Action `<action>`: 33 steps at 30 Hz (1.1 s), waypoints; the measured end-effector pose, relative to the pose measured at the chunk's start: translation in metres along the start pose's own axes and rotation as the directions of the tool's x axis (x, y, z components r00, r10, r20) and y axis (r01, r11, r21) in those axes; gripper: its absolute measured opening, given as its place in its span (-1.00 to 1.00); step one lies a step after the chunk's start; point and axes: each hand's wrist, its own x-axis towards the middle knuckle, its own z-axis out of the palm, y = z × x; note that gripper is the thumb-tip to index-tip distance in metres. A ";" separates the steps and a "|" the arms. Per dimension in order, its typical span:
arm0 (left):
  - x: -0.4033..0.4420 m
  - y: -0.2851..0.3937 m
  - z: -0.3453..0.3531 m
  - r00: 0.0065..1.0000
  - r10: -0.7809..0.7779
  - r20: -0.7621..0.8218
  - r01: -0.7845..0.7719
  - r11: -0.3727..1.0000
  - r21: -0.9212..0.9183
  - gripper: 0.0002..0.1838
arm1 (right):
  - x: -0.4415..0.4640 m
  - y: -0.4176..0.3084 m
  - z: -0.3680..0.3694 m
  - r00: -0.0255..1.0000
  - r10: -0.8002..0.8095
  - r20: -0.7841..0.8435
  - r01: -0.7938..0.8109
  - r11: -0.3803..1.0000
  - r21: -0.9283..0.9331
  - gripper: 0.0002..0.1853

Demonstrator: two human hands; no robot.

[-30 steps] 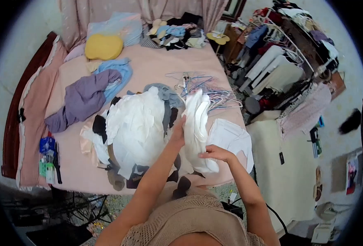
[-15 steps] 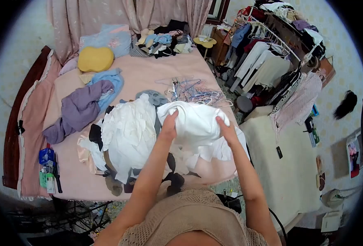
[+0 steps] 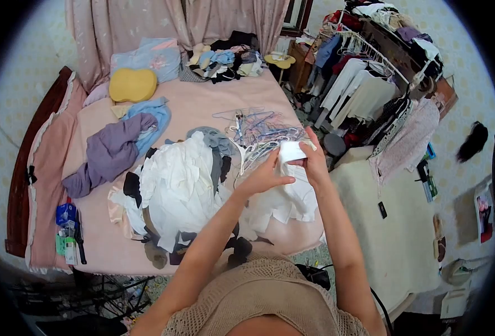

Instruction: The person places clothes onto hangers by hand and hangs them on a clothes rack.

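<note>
A white garment [image 3: 292, 150], bunched into a small folded bundle, is gripped in my right hand [image 3: 314, 159], the thumb over its front. Its exact kind does not show. My left hand [image 3: 263, 178] is at the bundle's lower left, thumb and fingers apart, fingertips close to the cloth; whether they touch it I cannot tell. Beneath both hands, more white cloth [image 3: 284, 204] lies on the bed. Left of them rises a large heap of white clothes [image 3: 174, 179]. Several tangled hangers [image 3: 258, 126] lie just beyond my hands.
The pink bed [image 3: 202, 103] also carries a purple garment [image 3: 116, 143], a yellow cushion [image 3: 132, 85] and a clothes pile [image 3: 222, 59] at the back. At the right are a cream-covered surface [image 3: 381, 252] with a dark phone-like object [image 3: 382, 210] and a loaded clothes rack [image 3: 370, 50].
The white garment, spread wide between both hands before, is now gathered into a small bundle at my right hand. My left hand has moved right and its fingers have opened.
</note>
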 end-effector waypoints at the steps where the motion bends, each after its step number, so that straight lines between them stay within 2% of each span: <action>1: 0.001 -0.006 0.001 1.000 0.000 0.005 0.000 1.000 -0.002 -0.30 | 0.000 -0.001 -0.002 0.999 0.031 0.043 -0.030 0.999 -0.023 -0.49; 3: 0.011 -0.013 0.000 0.981 -0.167 -0.101 0.179 0.976 0.124 -0.48 | 0.000 -0.003 -0.006 0.998 0.033 0.052 -0.031 0.999 -0.030 -0.53; 4: 0.014 -0.013 -0.004 0.982 -0.163 -0.093 0.174 0.977 0.123 -0.48 | 0.000 -0.005 -0.009 0.997 0.037 0.065 -0.034 0.999 -0.040 -0.57; 6: 0.018 -0.011 -0.016 0.980 -0.199 -0.002 0.198 0.974 0.107 -0.65 | 0.001 -0.011 -0.016 0.994 0.012 0.107 -0.005 0.998 -0.063 -0.59; 7: 0.021 -0.007 -0.017 0.974 -0.228 0.008 0.228 0.973 -0.029 -0.71 | 0.000 -0.015 -0.019 0.987 -0.004 0.159 0.018 0.996 -0.087 -0.61; 8: 0.024 -0.004 -0.019 0.973 -0.228 0.018 0.229 0.973 -0.028 -0.71 | 0.000 -0.020 -0.022 0.987 -0.006 0.162 0.025 0.993 -0.113 -0.63; 10: 0.030 0.010 -0.025 0.903 -0.429 0.009 0.394 0.820 -0.416 -0.71 | -0.002 -0.023 -0.025 0.982 -0.046 0.184 0.082 0.978 -0.191 -0.60; 11: 0.033 0.018 -0.026 0.898 -0.440 0.008 0.380 0.767 -0.517 -0.68 | -0.002 -0.023 -0.029 0.983 -0.051 0.178 0.085 0.978 -0.190 -0.60; 12: 0.035 0.021 -0.028 0.899 -0.438 0.013 0.381 0.767 -0.516 -0.68 | -0.001 -0.021 -0.033 0.971 -0.066 0.231 0.125 0.960 -0.251 -0.58; 14: 0.038 0.024 -0.032 0.903 -0.394 0.169 0.340 0.416 -0.844 -0.66 | 0.001 -0.016 -0.040 0.956 -0.078 0.283 0.168 0.936 -0.308 -0.55; 16: 0.039 0.026 -0.038 0.907 -0.362 0.216 0.357 0.387 -0.850 -0.65 | 0.001 -0.012 -0.042 0.952 -0.086 0.293 0.224 0.848 -0.480 -0.46; 17: 0.039 0.026 -0.039 0.912 -0.331 0.240 0.347 0.317 -0.882 -0.63 | 0.001 -0.009 -0.041 0.957 -0.014 0.289 0.158 0.862 -0.481 -0.38; 18: 0.038 0.027 -0.041 0.918 -0.299 0.262 0.338 0.244 -0.909 -0.62 | 0.001 -0.002 -0.039 0.957 -0.016 0.289 0.160 0.862 -0.481 -0.38; 20: 0.037 0.022 -0.045 0.930 -0.263 0.257 0.316 0.215 -0.924 -0.59 | 0.002 0.020 -0.037 0.927 0.148 0.344 0.057 0.852 -0.521 -0.32; 21: 0.037 0.022 -0.048 0.941 -0.228 0.249 0.293 0.183 -0.938 -0.56 | 0.000 0.027 -0.027 0.931 0.169 0.325 0.055 0.812 -0.581 -0.29; 22: 0.036 0.022 -0.051 0.942 -0.227 0.247 0.291 0.183 -0.939 -0.56 | -0.003 0.027 -0.025 0.930 0.169 0.327 0.056 0.812 -0.581 -0.29; 24: 0.033 0.022 -0.056 0.957 -0.181 0.228 0.258 0.161 -0.953 -0.54 | -0.010 0.023 -0.013 0.825 0.333 0.456 -0.151 0.908 -0.390 -0.31; 25: 0.032 0.022 -0.060 0.957 -0.184 0.222 0.253 0.162 -0.954 -0.54 | -0.008 0.026 -0.013 0.816 0.351 0.459 -0.175 0.907 -0.382 -0.42; 26: 0.030 0.023 -0.063 0.953 -0.248 0.172 0.222 0.188 -0.957 -0.55 | -0.006 0.029 -0.012 0.813 0.353 0.464 -0.176 0.907 -0.382 -0.42; 28: 0.027 0.021 -0.070 0.942 -0.314 0.119 0.192 0.215 -0.958 -0.55 | -0.003 0.032 -0.010 0.875 0.341 0.344 -0.216 0.910 -0.353 -0.54; 30: 0.024 0.018 -0.077 0.900 -0.436 -0.024 0.093 0.243 -0.966 -0.57 | -0.002 0.027 -0.010 0.902 0.301 0.309 -0.198 0.925 -0.323 -0.59; 32: 0.022 0.013 -0.083 0.900 -0.429 -0.075 0.036 0.245 -0.969 -0.59 | -0.001 0.021 -0.008 0.926 0.259 0.273 -0.175 0.939 -0.297 -0.63; 33: 0.021 0.011 -0.085 0.893 -0.427 -0.143 0.038 0.387 -0.921 -0.59 | 0.000 0.018 -0.006 0.934 0.255 0.249 -0.153 0.918 -0.366 -0.65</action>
